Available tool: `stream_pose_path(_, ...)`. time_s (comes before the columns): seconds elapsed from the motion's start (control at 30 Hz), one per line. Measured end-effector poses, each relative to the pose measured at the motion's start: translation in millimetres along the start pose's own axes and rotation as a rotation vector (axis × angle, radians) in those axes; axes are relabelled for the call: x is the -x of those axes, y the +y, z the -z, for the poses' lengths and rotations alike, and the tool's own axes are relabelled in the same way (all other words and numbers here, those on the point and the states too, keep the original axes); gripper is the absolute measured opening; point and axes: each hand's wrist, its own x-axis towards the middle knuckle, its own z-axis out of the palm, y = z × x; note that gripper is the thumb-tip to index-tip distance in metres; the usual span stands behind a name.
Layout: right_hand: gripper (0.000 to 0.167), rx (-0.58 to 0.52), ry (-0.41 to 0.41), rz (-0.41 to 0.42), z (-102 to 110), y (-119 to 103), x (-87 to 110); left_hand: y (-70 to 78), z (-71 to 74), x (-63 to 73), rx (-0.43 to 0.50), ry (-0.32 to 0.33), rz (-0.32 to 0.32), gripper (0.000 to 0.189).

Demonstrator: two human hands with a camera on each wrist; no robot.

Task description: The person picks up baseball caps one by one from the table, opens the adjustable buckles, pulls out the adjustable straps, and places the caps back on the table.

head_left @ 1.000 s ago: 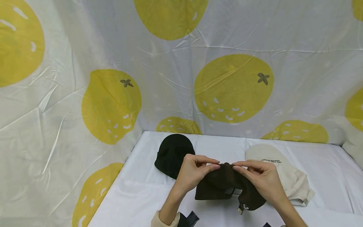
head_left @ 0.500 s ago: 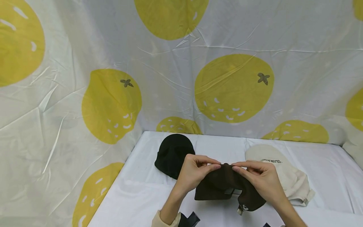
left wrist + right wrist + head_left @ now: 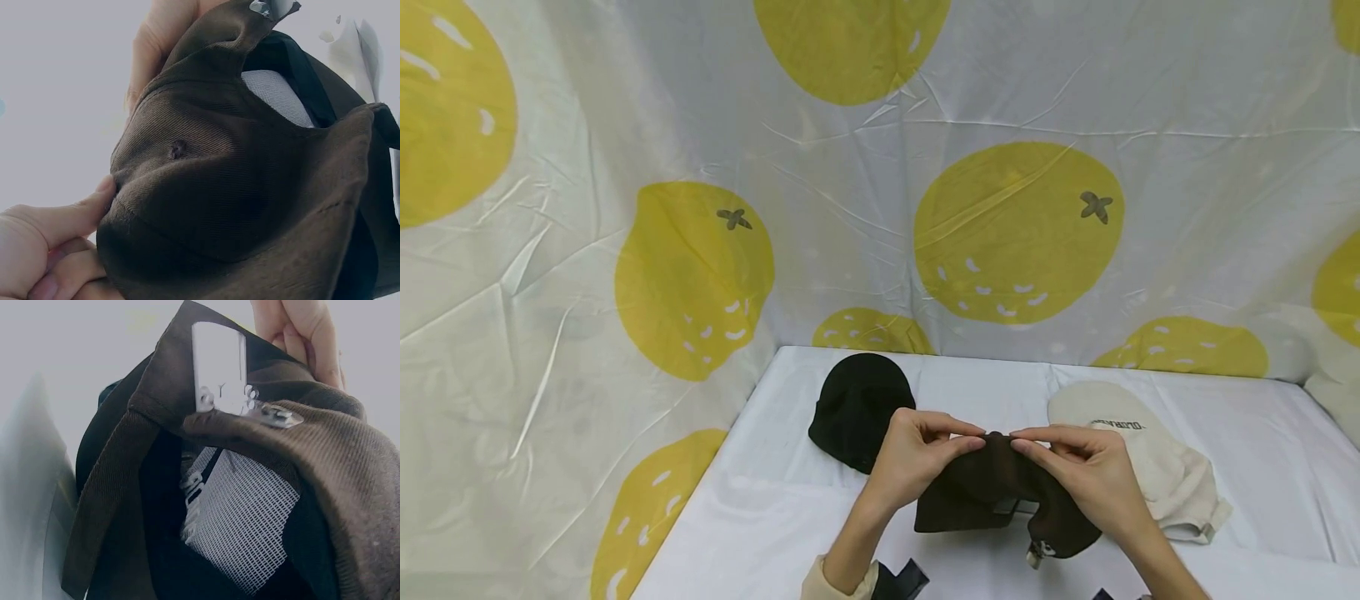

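Note:
A dark brown baseball cap (image 3: 970,492) hangs over the white table by the top of its crown. My left hand (image 3: 904,457) pinches the cloth between thumb and index finger, just left of the top button. On the other side of that button, my right hand (image 3: 1099,473) pinches it the same way. The cap's back opening faces me, and its strap end carries a shiny metal buckle (image 3: 220,369). Inside the opening, a pale mesh-like patch (image 3: 244,519) shows in the right wrist view. A small stitched eyelet (image 3: 178,149) marks the crown in the left wrist view.
Behind my left hand a black hat (image 3: 861,408) rests on the white-covered table (image 3: 760,517). A beige cap (image 3: 1168,471) with dark lettering lies behind my right hand. A white curtain (image 3: 842,208) printed with yellow lemons rises at the back and left.
Both hands keep their pinch on the brown cap's crown. Their fingertips have drawn very slightly closer together; the other two hats stay where they were.

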Motion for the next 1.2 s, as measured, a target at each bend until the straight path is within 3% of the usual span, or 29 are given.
stream_pose_path(0.33, 0.013, 0.002, 0.002, 0.004, 2, 1, -3.4, -3.0, -1.9, -3.4, -0.003, 0.024, -0.061, 0.008)
stream_pose_path(0.57, 0.013, 0.015, 0.021, 0.013, 4, -2, -10.5, 0.7, -2.3, -14.2, -0.007, 0.038, -0.093, 0.006)
stream_pose_path(1.0, 0.009, 0.061, 0.040, 0.035, 11, -4, -45.9, 3.7, 4.4, -49.9, -0.069, 0.053, -0.128, 0.004)
stream_pose_path(1.2, 0.015, 0.063, 0.060, -0.049, 13, -4, -71.4, 4.5, 8.5, -75.9, -0.110, 0.074, -0.160, 0.006)
